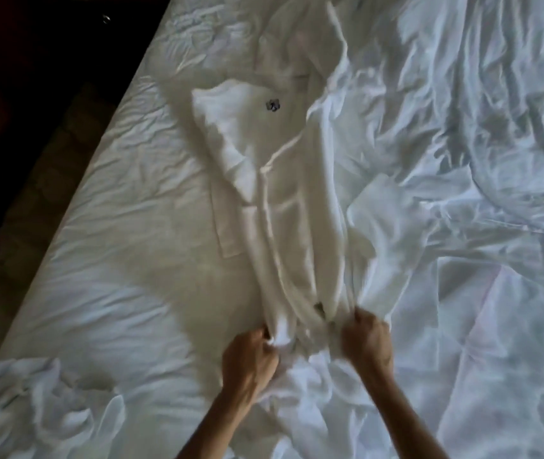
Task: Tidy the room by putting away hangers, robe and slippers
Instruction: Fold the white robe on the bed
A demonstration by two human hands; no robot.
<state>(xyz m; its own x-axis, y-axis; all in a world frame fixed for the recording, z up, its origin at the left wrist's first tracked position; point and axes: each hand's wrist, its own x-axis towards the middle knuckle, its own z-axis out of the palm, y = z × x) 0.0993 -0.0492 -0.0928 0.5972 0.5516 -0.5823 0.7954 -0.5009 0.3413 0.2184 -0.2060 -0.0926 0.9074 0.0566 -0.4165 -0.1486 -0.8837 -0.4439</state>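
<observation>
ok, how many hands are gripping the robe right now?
2. The left hand grips bunched fabric of the robe at its near end; the right hand grips the fabric beside it.

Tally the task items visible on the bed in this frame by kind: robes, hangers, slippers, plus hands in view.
White robe, laid out on the bed sheet and gripped by both hands: 1
Hangers: 0 visible
Slippers: 0 visible
Hands: 2, left hand and right hand
Total: 3
</observation>
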